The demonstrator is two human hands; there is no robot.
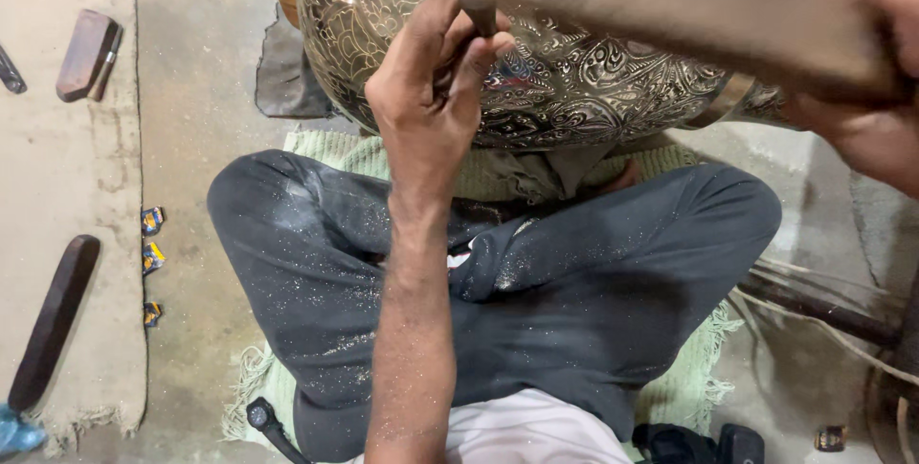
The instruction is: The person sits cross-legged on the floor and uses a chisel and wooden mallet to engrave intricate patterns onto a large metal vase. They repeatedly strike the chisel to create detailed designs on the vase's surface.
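- Your left hand (428,90) is up against the big engraved metal vessel (574,71), fingers (471,62) pinched tight round a small dark chisel (481,16) whose tip sits on the patterned wall.
- Your right hand (876,90) is at the right edge, fingers clenched on the handle of a wooden mallet (670,4), which stretches blurred across the top of the vessel, above the chisel.
- The vessel lies on its side just beyond your crossed legs (536,282), resting over a pale green mat (335,153) spread on the floor (191,138).
- Your dark trousers are dusted with fine metal specks.
- Off to the left, a long dark wooden bar (53,320) lies on a beige rug (57,196), and a shorter brown block (86,54) sits further up, well apart from it.
- Small blue-and-yellow wrappers (151,253) lie on the floor between rug and knee.
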